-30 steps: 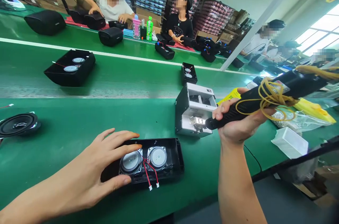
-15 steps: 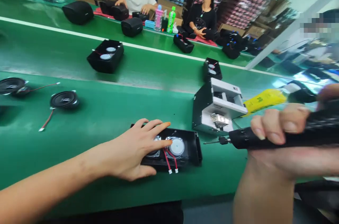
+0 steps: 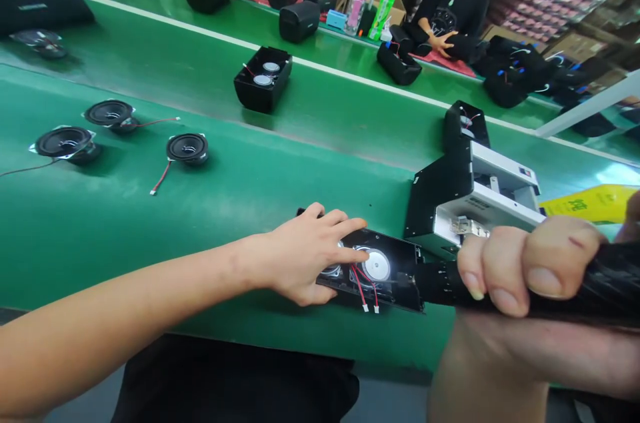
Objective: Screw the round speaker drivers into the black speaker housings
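Leftmost, well away from the left-hand fingers and farther back, three round black loudspeaker drivers with thin wires (image 3: 187,148) lie on the green work surface (image 3: 240,189). Past those fingers, nearer the far side, stands an open black plastic box with two silver discs (image 3: 263,97). The person's left hand (image 3: 305,259) lies over the left part of a long black plastic speaker housing (image 3: 403,263), its fingers (image 3: 356,224) spread apart and the thumb along the near edge; how hard they press cannot be told. By the index fingertip sits a round silver speaker back (image 3: 377,266), and below it hang red wires (image 3: 360,284) ending in white plugs. At the housing's right end is the nose of a black, ribbed cylindrical power screwdriver (image 3: 437,283), clamped in the right hand's (image 3: 530,269) curled fingers. Just behind those fingers stands a silver-and-black boxy metal machine (image 3: 481,204); beyond them lies a yellow packet (image 3: 583,204).
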The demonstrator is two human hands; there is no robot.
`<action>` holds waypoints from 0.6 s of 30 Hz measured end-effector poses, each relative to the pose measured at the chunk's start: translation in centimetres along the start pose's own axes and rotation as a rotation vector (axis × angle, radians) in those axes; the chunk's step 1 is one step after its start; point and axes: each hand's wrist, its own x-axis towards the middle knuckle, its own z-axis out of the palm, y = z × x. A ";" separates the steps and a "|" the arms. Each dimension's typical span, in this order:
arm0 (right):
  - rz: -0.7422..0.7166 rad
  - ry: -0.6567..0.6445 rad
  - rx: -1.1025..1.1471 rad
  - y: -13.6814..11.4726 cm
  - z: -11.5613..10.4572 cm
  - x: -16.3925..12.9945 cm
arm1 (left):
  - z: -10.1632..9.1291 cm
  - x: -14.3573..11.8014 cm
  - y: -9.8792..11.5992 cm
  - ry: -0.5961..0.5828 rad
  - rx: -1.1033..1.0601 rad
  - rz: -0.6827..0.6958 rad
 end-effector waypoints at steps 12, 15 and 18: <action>0.001 -0.154 0.093 0.9 1.1 -1.5 | 0.2 0.1 -0.1 0.009 0.003 0.005; -0.002 -0.141 0.116 1.9 1.1 -1.9 | 0.2 0.2 -0.1 0.005 0.000 0.004; 0.038 -0.130 0.099 2.7 1.1 -2.2 | 0.1 0.2 -0.1 0.010 -0.001 0.003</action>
